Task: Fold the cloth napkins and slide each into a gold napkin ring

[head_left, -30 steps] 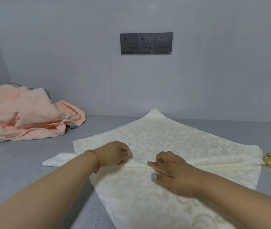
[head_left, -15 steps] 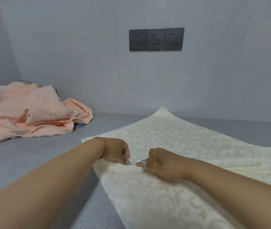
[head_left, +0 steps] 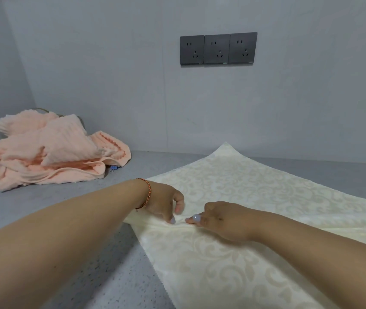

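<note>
Both hands, left hand [head_left: 163,202] and right hand [head_left: 222,219], pinch a pleat in the cream napkin [head_left: 233,188] on the table [head_left: 43,208]; folding seems underway, next gathering another pleat.

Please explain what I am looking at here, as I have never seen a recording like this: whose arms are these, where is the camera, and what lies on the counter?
No machine is involved: a person wears a wide-angle camera on the head, so you look forward and down along their own two bare arms. The left hand, with a braided bracelet on its wrist, and the right hand meet near the left edge of a cream patterned napkin. Both pinch a raised fold of that cloth between curled fingers; that is all either grip holds. The napkin lies spread on a grey counter. At the back left sits a crumpled peach towel, and three dark wall sockets are set in the wall. No gold napkin ring is in view at this moment.
</note>
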Demonstrator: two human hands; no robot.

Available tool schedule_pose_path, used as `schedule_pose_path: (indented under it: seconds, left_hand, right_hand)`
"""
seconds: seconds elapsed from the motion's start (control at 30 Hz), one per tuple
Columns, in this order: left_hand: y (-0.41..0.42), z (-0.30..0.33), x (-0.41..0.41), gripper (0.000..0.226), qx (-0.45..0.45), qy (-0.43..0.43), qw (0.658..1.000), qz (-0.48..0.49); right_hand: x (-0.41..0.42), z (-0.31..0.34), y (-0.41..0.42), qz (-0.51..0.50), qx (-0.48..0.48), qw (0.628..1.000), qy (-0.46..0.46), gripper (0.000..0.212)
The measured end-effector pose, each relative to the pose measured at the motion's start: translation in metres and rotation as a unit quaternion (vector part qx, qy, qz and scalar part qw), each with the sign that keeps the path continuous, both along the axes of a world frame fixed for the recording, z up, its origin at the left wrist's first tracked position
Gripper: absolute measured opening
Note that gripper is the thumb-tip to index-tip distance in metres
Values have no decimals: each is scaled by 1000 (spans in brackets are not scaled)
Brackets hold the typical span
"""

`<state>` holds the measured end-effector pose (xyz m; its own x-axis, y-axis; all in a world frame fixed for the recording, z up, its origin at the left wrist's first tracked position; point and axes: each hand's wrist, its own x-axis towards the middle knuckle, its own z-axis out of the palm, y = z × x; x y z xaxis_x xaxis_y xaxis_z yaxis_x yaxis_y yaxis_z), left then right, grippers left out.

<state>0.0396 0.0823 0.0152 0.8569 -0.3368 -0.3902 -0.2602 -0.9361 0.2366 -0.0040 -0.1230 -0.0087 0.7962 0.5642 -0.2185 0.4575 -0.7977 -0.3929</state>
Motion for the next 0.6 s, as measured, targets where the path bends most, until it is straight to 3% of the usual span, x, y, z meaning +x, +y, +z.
schedule_pose_path:
  seconds: [0.17,0.3,0.43,0.6]
  left_hand:
    - [-3,5,-11,12,-46,-7,998,34]
    - [-11,25,-11,37,-25,120,990,73]
    - [-19,32,-9,46,13,202,979,28]
    - [-13,21,-2,28,34,119,992,-21]
  right_hand:
    - [-4,7,3,5,-44,999,-6,55]
    - [-5,11,2,-1,-65,998,-1,45]
    - [4,7,-1,-34,-35,999,15,68]
    - [10,11,-3,-36,-1,997,65,63]
